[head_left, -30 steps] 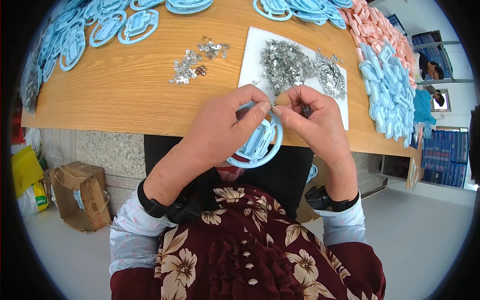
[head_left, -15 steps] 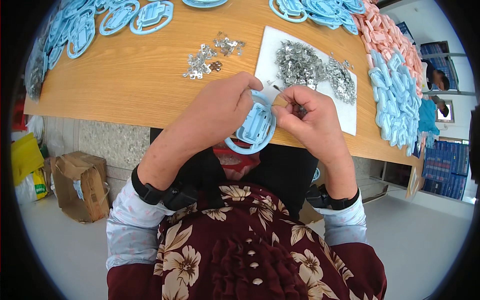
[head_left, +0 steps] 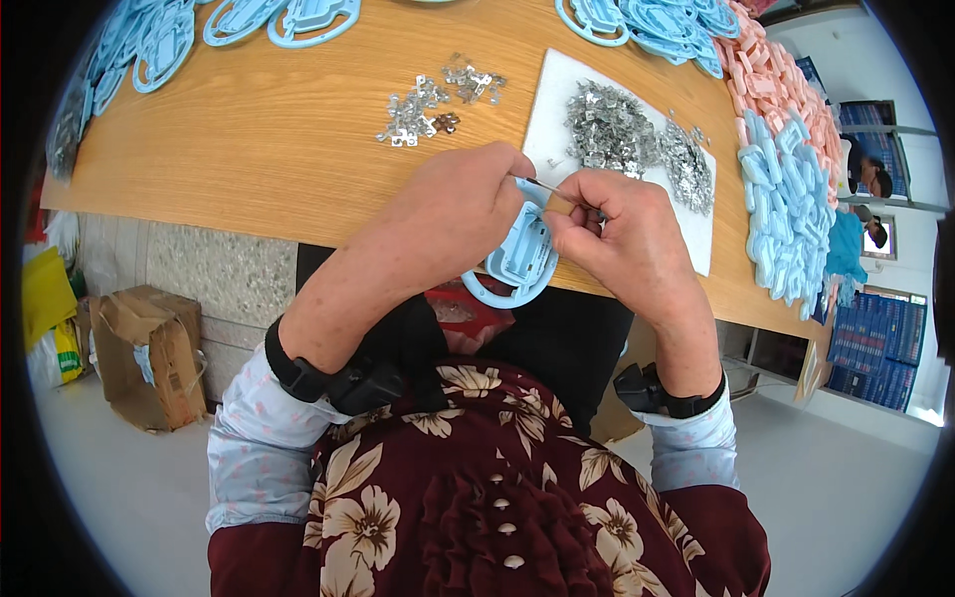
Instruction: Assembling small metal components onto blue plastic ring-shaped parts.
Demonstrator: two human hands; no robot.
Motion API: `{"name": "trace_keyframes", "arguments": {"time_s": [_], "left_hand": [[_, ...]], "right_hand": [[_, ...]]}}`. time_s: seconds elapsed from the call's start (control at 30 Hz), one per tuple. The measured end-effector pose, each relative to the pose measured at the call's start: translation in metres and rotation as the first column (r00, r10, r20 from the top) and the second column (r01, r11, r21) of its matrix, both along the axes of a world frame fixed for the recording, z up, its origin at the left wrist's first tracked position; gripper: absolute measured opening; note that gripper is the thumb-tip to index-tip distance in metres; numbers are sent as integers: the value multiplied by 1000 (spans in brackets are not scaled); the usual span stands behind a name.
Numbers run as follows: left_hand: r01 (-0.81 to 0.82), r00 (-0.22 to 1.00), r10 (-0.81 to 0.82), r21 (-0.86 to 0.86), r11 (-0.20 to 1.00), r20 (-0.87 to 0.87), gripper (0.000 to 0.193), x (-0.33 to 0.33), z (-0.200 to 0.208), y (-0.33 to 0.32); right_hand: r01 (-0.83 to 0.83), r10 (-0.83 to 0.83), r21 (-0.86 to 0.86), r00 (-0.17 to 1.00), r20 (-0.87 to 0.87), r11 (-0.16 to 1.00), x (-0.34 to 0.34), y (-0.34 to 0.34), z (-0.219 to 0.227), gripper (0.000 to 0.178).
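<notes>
My left hand [head_left: 460, 197] is closed on the upper left rim of a light blue plastic casing [head_left: 522, 254]. This oval shell has a ring-shaped edge and a recessed compartment facing up, and it is held tilted over my lap at the table's front edge. My right hand [head_left: 629, 221] pinches a thin, dark, rod-like tool [head_left: 542, 186], its tip at the casing's top beside my left fingertips. Against my right thumb and finger shows a tan patch [head_left: 560, 205]; whether it belongs to the tool is unclear. Small metal bits show among my right fingers, partly hidden.
A white foam board [head_left: 542, 114] carries heaps of small metal clips [head_left: 607, 127]. More clips [head_left: 413, 111] lie on the wooden table [head_left: 269, 139]. Blue casings [head_left: 164, 45] line the far edge; pink parts [head_left: 781, 75] and blue parts [head_left: 781, 199] are piled right. A cardboard box [head_left: 149, 358] stands lower left.
The tool's tip has moved left and down, from above the foam board to the casing's top edge. My left hand still holds the casing, now shifted slightly right. The view has shifted a little.
</notes>
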State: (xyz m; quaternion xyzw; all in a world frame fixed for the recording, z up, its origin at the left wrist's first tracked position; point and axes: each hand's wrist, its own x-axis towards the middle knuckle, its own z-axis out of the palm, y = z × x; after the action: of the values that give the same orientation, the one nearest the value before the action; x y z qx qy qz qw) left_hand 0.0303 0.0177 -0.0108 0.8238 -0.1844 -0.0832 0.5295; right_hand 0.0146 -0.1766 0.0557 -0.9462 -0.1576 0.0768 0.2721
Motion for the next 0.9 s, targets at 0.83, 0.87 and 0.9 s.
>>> {"name": "trace_keyframes", "arguments": {"time_s": [0.83,0.87,0.9], "left_hand": [[-10,999,11,-32,999,41,29,1,-9,0],[-10,999,11,-27,1000,41,29,1,-8,0],[-11,999,12,-28,1000,43,29,1,-8,0]], "right_hand": [[36,8,-161,965,261,986,-48,-4,-14,28],[30,24,-182,956,291,983,-47,-3,-14,27],[26,41,-202,946,320,979,-47,-3,-14,25]]}}
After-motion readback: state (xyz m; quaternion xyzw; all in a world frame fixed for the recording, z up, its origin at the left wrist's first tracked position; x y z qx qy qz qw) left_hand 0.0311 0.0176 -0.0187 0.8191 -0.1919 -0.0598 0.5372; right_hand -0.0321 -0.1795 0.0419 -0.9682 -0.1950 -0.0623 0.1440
